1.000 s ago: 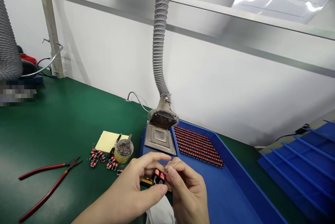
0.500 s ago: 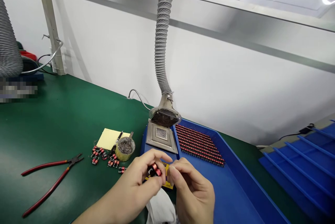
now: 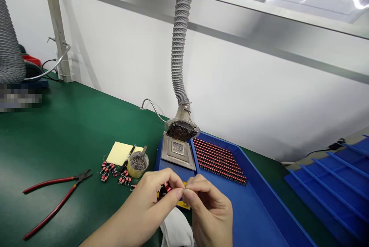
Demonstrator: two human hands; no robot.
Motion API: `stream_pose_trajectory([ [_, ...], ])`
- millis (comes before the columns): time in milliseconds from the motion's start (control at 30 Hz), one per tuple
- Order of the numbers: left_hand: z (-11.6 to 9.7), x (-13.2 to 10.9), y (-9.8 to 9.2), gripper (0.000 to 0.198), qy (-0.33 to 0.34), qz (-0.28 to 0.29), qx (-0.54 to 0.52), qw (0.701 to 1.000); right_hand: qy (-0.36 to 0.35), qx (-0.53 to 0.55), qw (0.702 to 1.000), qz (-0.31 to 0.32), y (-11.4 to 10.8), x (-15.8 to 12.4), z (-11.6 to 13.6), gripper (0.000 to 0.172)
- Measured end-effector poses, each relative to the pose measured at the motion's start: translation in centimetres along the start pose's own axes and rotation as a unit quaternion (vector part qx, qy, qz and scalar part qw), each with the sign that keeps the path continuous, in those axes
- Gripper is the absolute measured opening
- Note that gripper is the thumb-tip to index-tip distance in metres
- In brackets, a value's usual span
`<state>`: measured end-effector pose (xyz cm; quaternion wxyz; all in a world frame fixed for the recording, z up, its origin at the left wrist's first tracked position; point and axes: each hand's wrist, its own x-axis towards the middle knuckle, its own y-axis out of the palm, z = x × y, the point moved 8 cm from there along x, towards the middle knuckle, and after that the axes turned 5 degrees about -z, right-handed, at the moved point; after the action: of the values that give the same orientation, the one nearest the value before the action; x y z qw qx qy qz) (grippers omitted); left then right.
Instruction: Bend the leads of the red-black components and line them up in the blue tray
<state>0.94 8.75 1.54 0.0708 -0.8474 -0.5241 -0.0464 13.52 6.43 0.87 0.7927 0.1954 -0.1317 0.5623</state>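
Observation:
My left hand (image 3: 150, 204) is closed in a pinch round a small red-and-black coil part (image 3: 165, 189), held in front of the solder pot (image 3: 177, 149). My right hand (image 3: 209, 210) is pinched too, its fingertips meeting the left thumb at that part. Whether the right fingers grip the part itself or a thin lead on it is too small to tell. A white cloth (image 3: 176, 231) lies under both hands. Several loose red coil parts (image 3: 113, 173) lie on the green mat to the left.
Red-handled pliers (image 3: 53, 197) lie at the left. A yellow pad (image 3: 121, 154) and a small tin of grey bits (image 3: 137, 164) sit beside the pot. A grey fume hose (image 3: 180, 47) hangs over it. A blue tray (image 3: 253, 208) holds rows of red coils (image 3: 219, 160). Blue racks (image 3: 331, 185) stand right.
The coil part has sunk lower into my left fingers, and both hands have drawn closer together until the fingertips touch. The view shifted slightly.

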Motion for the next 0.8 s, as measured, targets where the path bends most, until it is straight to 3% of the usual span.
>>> stream_pose_trajectory([
  [200, -0.5, 0.0, -0.1, 0.016, 0.027, -0.016, -0.038, 0.999, -0.004, -0.006, 1.0, 0.013, 0.1, 0.0, -0.1, 0.012],
  [300, -0.2, -0.2, -0.4, 0.017, 0.022, -0.025, -0.045, 0.998, -0.048, -0.04, 0.998, 0.002, -0.1, 0.0, 0.7, 0.003],
  [467, -0.2, 0.0, -0.5, 0.018, 0.02, -0.022, -0.046, 0.999, -0.108, -0.081, 0.991, 0.016, 0.1, -0.3, 2.2, 0.02],
  [633, -0.2, 0.1, -0.3, 0.018, 0.024, -0.018, -0.057, 0.998, -0.082, -0.099, 0.992, 0.001, -0.3, 0.0, 1.8, 0.014],
  [800, 0.0, 0.2, -0.4, 0.016, 0.021, -0.03, -0.068, 0.997, -0.06, -0.118, 0.99, 0.046, 0.4, 0.1, 1.5, 0.012],
])
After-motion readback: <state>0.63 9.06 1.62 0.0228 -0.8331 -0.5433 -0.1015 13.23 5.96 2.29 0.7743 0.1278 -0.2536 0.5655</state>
